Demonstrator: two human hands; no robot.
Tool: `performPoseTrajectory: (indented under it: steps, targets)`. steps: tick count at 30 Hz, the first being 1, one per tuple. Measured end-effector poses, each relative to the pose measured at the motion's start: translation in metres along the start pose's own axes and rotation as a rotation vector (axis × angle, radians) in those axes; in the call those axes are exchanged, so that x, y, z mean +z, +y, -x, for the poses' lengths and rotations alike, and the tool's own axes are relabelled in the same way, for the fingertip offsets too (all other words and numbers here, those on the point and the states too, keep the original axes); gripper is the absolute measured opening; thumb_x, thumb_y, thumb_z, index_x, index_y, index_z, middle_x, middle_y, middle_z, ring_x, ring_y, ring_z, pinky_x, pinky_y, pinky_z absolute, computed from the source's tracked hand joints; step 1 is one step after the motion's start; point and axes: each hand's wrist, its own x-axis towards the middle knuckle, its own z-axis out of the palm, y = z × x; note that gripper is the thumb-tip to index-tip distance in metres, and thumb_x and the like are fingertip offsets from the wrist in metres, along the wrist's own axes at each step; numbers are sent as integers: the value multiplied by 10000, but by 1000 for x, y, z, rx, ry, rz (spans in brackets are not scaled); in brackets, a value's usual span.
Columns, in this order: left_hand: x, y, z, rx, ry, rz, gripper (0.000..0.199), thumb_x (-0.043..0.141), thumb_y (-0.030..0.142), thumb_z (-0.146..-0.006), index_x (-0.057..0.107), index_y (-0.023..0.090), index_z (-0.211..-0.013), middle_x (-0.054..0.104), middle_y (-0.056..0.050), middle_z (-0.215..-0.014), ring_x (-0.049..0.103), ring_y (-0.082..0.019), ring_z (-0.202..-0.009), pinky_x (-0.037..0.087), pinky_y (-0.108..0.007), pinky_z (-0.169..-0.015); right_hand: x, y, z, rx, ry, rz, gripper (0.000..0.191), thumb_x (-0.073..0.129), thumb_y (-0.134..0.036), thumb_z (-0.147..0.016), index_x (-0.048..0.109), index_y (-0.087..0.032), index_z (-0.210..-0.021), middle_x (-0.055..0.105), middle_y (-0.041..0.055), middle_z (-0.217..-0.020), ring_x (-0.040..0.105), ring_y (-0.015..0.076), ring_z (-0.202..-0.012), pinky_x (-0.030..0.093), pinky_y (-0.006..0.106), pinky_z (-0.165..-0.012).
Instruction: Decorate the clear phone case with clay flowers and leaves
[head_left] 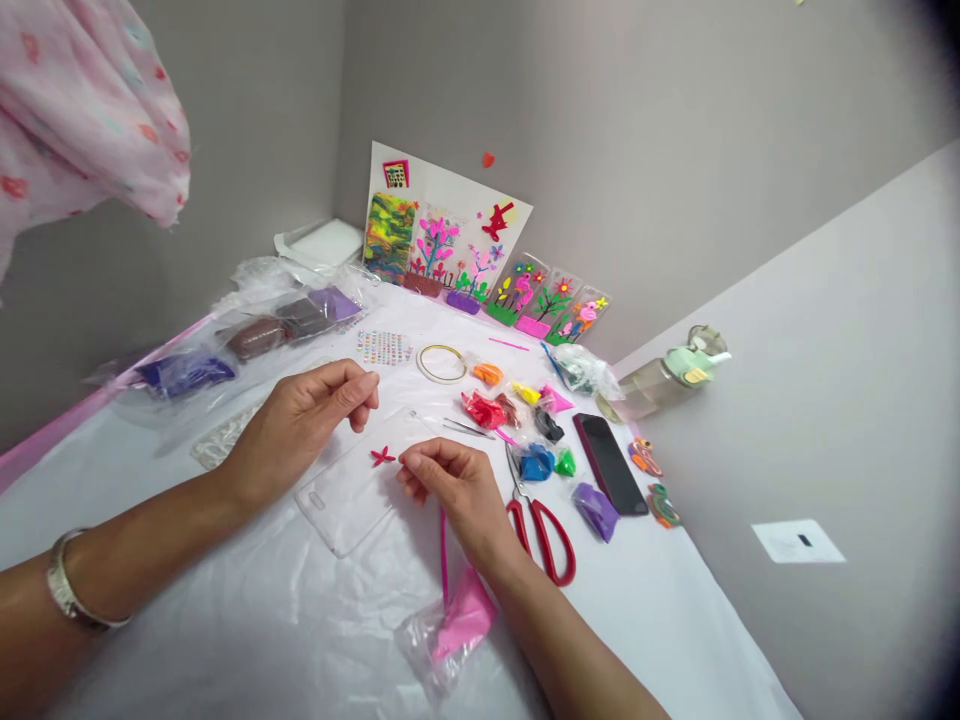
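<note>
Left hand: your left hand (311,415) is raised beyond the upper left side of the case, fingers curled and thumb closed against the index finger; whether anything small sits between them, you cannot tell.
Right hand: your right hand (461,490) is over the right part of the case, thumb and index finger pinched together just beside the flower; any small content of the pinch cannot be told.
Flower: red, petalled, on the case (341,510); the flower (382,456) appears between your two hands.
Case: clear, flat on the white-covered table (247,620) in front of you.
Tools: the tweezers (466,428) lie beyond your right hand; the red-handled scissors (551,545) lie to its right.
Clay: the pink clay (465,615), bagged, lies near your right forearm; the red clay (482,410), blue clay (536,462) and purple clay (596,512) lie farther out, about the scissors and tweezers.
Right side: the phone (611,465) lies face up, dark-screened, near the purple clay; the bottle (652,385) is beyond it.
Background: the board (472,190), bearing colourful decorations, leans against the wall.
</note>
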Motion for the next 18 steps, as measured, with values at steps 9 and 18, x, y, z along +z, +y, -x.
performPoseTrajectory:
  steps: [9,18]
  targets:
    - [2,-3,-3,-3,-13,-16,440,596,622,-1021,677,254,-793,676,8,-745,630,-213,-767,504,-337,-777,1,15,3,-200,95,244,129,781,-286,-881,858,-236,-972,797,45,-932,693,193,-798,570,318,-758]
    - [2,3,-4,-4,-13,-56,377,632,603,-952,768,271,-838,723,-1,-770,682,-236,-820,552,-322,-809,0,24,3,-446,35,661,168,663,-222,-1005,829,-249,-1018,806,79,-1018,740,220,-903,596,337,-865]
